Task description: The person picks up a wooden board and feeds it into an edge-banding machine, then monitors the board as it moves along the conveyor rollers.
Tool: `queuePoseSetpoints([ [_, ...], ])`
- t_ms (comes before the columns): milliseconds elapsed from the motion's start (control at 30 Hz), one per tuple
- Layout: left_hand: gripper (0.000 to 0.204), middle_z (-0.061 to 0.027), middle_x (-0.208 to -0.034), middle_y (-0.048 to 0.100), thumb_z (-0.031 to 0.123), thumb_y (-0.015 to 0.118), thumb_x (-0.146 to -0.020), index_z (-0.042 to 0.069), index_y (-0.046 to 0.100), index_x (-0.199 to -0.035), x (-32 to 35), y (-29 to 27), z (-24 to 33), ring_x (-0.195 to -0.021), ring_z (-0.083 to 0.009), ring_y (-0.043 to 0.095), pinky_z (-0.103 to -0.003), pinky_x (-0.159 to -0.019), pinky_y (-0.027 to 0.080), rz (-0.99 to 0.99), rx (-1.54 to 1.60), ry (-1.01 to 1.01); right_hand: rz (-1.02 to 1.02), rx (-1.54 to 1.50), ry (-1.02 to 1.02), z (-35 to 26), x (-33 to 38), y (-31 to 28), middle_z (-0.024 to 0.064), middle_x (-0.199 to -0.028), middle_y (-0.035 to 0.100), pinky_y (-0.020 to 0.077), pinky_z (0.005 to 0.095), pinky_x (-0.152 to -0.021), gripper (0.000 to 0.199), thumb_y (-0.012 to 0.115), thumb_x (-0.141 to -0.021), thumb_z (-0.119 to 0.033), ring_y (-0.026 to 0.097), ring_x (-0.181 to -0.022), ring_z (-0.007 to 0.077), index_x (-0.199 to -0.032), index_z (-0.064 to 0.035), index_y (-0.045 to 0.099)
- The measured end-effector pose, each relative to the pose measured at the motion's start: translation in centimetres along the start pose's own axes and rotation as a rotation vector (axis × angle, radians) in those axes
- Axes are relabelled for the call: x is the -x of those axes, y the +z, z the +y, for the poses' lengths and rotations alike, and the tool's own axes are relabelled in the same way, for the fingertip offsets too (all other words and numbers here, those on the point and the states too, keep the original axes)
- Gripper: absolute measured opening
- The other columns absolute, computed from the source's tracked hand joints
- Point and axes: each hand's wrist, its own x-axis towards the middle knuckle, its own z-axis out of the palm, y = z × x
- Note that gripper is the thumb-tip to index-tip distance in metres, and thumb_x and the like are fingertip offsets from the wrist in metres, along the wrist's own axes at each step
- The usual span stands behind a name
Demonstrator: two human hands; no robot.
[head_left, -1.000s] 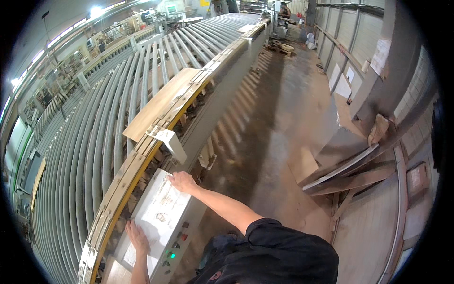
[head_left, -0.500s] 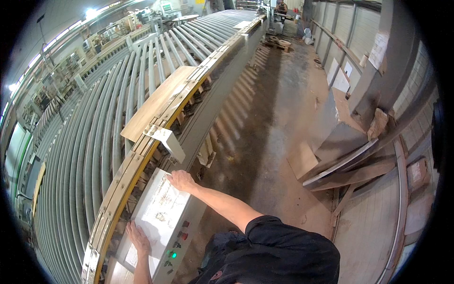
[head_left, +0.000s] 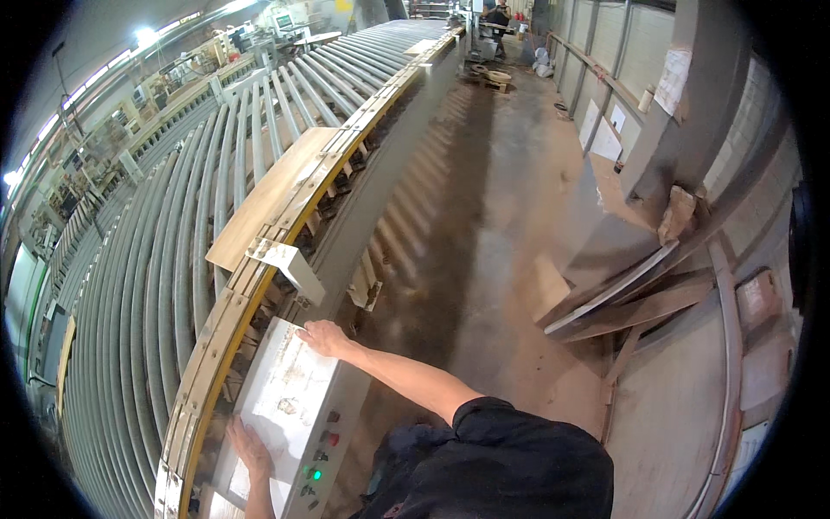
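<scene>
A white metal control box (head_left: pixel 294 381) with a worn, scuffed top stands beside the roller conveyor. My left hand (head_left: pixel 249 448) lies on its conveyor-side edge, fingers extended and holding nothing. At the far end of the box, my right hand (head_left: pixel 323 337) rests on the top near the corner, its fingers a little bent and apart. Buttons and a lit green lamp (head_left: pixel 317 475) sit on the side of the box facing me; neither hand touches them. A flat wooden panel (head_left: pixel 268 199) lies on the rollers farther up, near the rail.
Grey conveyor rollers (head_left: pixel 186 233) run along the left, bordered by a yellow-edged rail (head_left: pixel 225 333). A white angled bracket (head_left: pixel 290 264) projects from the rail beyond the box. Dusty floor (head_left: pixel 467 259) stretches to the right, with leaning boards (head_left: pixel 635 307) by the wall. A person (head_left: pixel 499 17) is far back.
The view has shifted slightly, moving the conveyor and bracket a little left in the picture. Both hands remain on the control box in about the same places.
</scene>
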Motion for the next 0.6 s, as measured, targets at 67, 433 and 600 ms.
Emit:
queuePoseSetpoints([
  [67, 0.040, -0.0324, -0.132, 0.040, 0.012, 0.042, -0.094, -0.008, 0.044, -0.129, 0.5, -0.6, 0.5, -0.123, -0.0474, 0.037, -0.051, -0.106, 0.028, -0.024, 0.013, -0.013, 0.026, 0.001, 0.007, 0.0, 0.6, 0.8, 0.0287, -0.088, 0.064, 0.0500, 0.0527, -0.078, 0.054, 0.039, -0.098, -0.043, 0.063, -0.090, 0.0430, -0.096, 0.0061, 0.061],
  [433, 0.045, -0.0244, -0.147, 0.032, 0.009, 0.042, -0.096, 0.002, 0.038, -0.141, 4.4, 0.8, -4.8, -0.137, -0.0421, 0.028, -0.050, -0.112, 0.024, -0.111, -0.128, -0.163, 0.363, -0.256, 0.190, 6.1, 9.1, 4.0, 0.0159, -0.088, 0.063, 0.0471, 0.0425, -0.075, 0.027, 0.047, -0.093, -0.025, 0.061, -0.086, 0.0288, -0.092, -0.0026, 0.062],
  [600, 0.040, -0.0235, -0.136, 0.046, 0.015, 0.047, -0.095, 0.005, 0.050, -0.134, 3.7, -1.2, -4.7, -0.128, -0.0396, 0.040, -0.049, -0.108, 0.031, 0.168, -0.118, 0.114, -0.039, -0.819, 0.657, 6.8, 19.7, 3.3, 0.0066, -0.068, 0.059, 0.0434, 0.0355, -0.060, 0.022, 0.044, -0.091, -0.017, 0.054, -0.062, 0.0191, -0.085, -0.0069, 0.062],
])
